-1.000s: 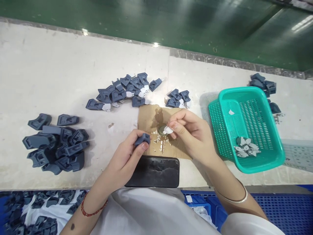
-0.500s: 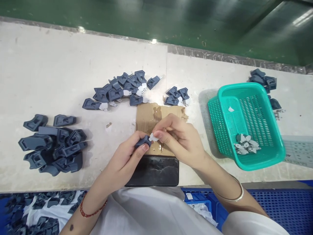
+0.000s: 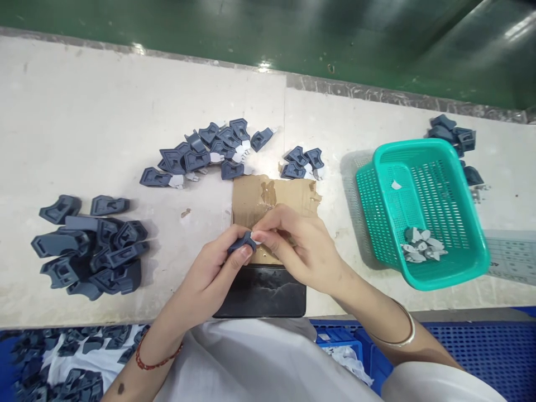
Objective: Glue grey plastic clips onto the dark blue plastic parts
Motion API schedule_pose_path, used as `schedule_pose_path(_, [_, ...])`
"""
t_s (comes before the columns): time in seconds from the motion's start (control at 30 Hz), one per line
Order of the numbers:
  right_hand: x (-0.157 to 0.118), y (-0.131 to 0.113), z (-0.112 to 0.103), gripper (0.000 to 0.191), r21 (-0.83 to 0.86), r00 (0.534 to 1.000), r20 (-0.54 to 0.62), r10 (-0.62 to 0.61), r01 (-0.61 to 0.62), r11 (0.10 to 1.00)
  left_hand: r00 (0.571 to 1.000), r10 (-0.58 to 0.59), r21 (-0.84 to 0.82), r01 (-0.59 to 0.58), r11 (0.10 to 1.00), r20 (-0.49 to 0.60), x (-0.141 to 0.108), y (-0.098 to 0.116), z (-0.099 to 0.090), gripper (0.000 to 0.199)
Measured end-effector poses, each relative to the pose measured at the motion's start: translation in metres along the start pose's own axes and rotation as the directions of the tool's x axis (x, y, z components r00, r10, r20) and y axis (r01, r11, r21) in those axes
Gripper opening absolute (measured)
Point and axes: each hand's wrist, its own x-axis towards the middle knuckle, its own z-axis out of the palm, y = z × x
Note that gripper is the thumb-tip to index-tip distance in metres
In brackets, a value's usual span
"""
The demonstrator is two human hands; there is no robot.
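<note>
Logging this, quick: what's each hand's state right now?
Left hand: closed, holding a dark block.
Right hand: closed, pinching a white piece, mostly hidden, at the block.

The dark piece you're gripping looks like smooth, matt plastic. Your green basket is glossy plastic; the cardboard before you is matt with shiny patches. Your phone has a glassy face, your bangle polished metal, your clothing soft matt cloth.
</note>
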Motion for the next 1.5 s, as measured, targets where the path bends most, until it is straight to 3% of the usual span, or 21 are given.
schedule_pose_path(0.3, [-0.001, 0.003, -0.002, 0.013, 0.028, 0.998, -0.059, -0.002, 0.004, 1.000, 1.000, 0.006, -0.034, -0.006, 0.999, 0.000, 0.001, 0.002, 0.001, 0.034])
schedule_pose_path(0.53, [-0.001, 0.004, -0.005, 0.038, -0.323, 0.984, 0.038, -0.175, 0.177, 0.930, 1.000, -0.018, -0.030, 0.019, 0.999, 0.011, 0.001, 0.000, 0.002, 0.034])
schedule_pose_path(0.7, [-0.001, 0.003, 0.003, 0.043, -0.480, 0.990, 0.055, -0.128, 0.139, 0.866, 1.000, -0.027, -0.016, 0.027, 1.000, 0.005, 0.001, -0.001, 0.001, 0.033])
schedule_pose_path(0.8, [-0.001, 0.001, 0.002, 0.044, -0.486, 0.992, 0.064, -0.108, 0.125, 0.865, 1.000, -0.023, 0.009, 0.023, 1.000, -0.016, 0.001, 0.000, 0.003, 0.033])
schedule_pose_path(0.93, [-0.006, -0.009, -0.020, 0.040, -0.427, 0.998, 0.033, -0.051, 0.060, 0.902, 0.988, -0.033, 0.073, 0.045, 0.996, -0.148, 0.004, 0.005, 0.000, 0.019])
schedule_pose_path(1.03, [-0.022, -0.015, -0.054, 0.027, -0.462, 0.985, -0.170, 0.015, -0.093, 0.882, 0.939, -0.037, 0.147, 0.092, 0.985, -0.341, 0.009, 0.008, -0.016, 0.021])
schedule_pose_path(1.1, [-0.038, -0.014, -0.079, 0.023, -0.532, 0.947, -0.299, 0.115, -0.265, 0.804, 0.893, -0.039, 0.256, 0.170, 0.951, -0.449, 0.014, 0.010, -0.031, 0.023])
schedule_pose_path(1.17, [-0.055, -0.011, -0.102, 0.023, -0.551, 0.875, -0.399, 0.273, -0.467, 0.692, 0.854, -0.032, 0.414, 0.285, 0.865, -0.520, 0.018, 0.012, -0.046, 0.028])
schedule_pose_path(1.27, [-0.077, -0.005, -0.126, 0.021, -0.487, 0.687, -0.584, 0.431, -0.722, 0.491, 0.832, 0.085, 0.633, 0.347, 0.692, -0.549, 0.025, 0.017, -0.059, 0.032])
schedule_pose_path(1.37, [-0.091, 0.000, -0.139, 0.025, -0.408, 0.517, -0.691, 0.505, -0.856, 0.317, 0.831, 0.203, 0.726, 0.302, 0.617, -0.518, 0.030, 0.020, -0.062, 0.029])
schedule_pose_path(1.43, [-0.097, 0.006, -0.144, 0.025, -0.419, 0.475, -0.676, 0.563, -0.876, 0.236, 0.831, 0.242, 0.757, 0.284, 0.588, -0.500, 0.033, 0.021, -0.062, 0.029])
schedule_pose_path(1.5, [-0.102, 0.015, -0.148, 0.023, -0.466, 0.467, -0.654, 0.595, -0.869, 0.169, 0.828, 0.285, 0.789, 0.272, 0.551, -0.484, 0.034, 0.021, -0.063, 0.033])
